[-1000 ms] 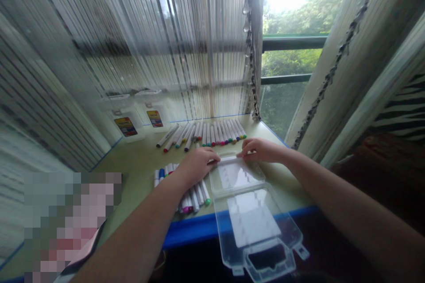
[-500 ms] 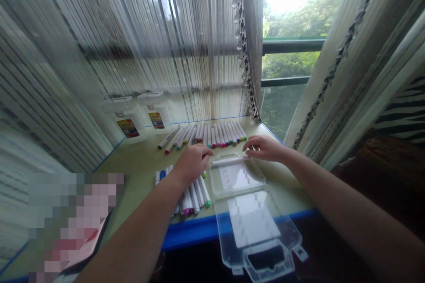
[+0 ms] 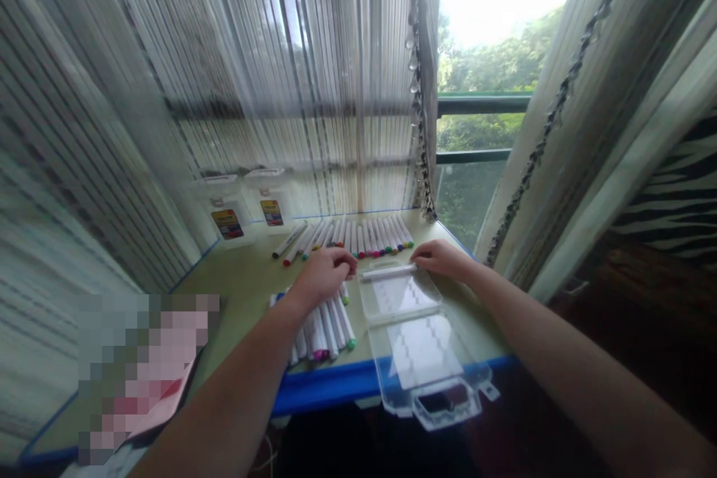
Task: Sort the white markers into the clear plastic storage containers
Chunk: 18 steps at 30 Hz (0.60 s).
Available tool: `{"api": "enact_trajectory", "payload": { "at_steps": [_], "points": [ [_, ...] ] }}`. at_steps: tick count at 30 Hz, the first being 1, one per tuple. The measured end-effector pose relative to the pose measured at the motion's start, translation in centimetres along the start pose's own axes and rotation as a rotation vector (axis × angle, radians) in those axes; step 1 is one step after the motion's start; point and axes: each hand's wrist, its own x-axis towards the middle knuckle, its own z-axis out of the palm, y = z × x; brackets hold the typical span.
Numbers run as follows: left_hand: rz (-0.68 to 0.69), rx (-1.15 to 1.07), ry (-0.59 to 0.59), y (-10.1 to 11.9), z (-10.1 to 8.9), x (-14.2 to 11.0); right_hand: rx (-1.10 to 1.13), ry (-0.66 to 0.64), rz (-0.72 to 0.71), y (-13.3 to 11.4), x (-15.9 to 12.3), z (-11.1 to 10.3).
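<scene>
A clear plastic case (image 3: 442, 381) lies open and flat, its lid half with the handle reaching past the table's front edge. One white marker (image 3: 386, 271) lies across the far end of its inner half. At the right end of that marker are the pinched fingertips of my right hand (image 3: 440, 258). My left hand (image 3: 325, 272) is bent over the case's far left corner, fingers curled together; whether they hold anything is hidden. Under and beside my left wrist lies a pile of white markers (image 3: 330, 328) with coloured ends, partly covered by the forearm.
A row of markers (image 3: 370, 235) lies along the back of the table (image 3: 240, 276). Two upright clear cases (image 3: 272, 202) with labels stand at the back left. A pixelated pink item (image 3: 162, 381) is at the left. Curtains (image 3: 336, 52) hang behind.
My right hand's fingers have drawn together and lowered onto the marker's right end. My left hand has stayed near the case's corner. The camera view has tilted slightly.
</scene>
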Motion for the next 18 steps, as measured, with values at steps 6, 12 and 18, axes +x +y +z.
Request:
{"api": "enact_trajectory", "payload": {
  "at_steps": [6,12,18],
  "points": [
    [-0.142,-0.197,0.110,1.2,-2.0,0.2,0.010,0.019,0.062,0.0,0.2,0.5],
    [-0.162,0.067,-0.051,1.6,-4.3,0.6,0.074,0.046,0.056,0.5,0.3,0.9],
    [0.108,0.418,-0.201,-0.1,-4.5,1.4,0.089,0.072,0.043,0.2,0.2,1.2]
  ]
}}
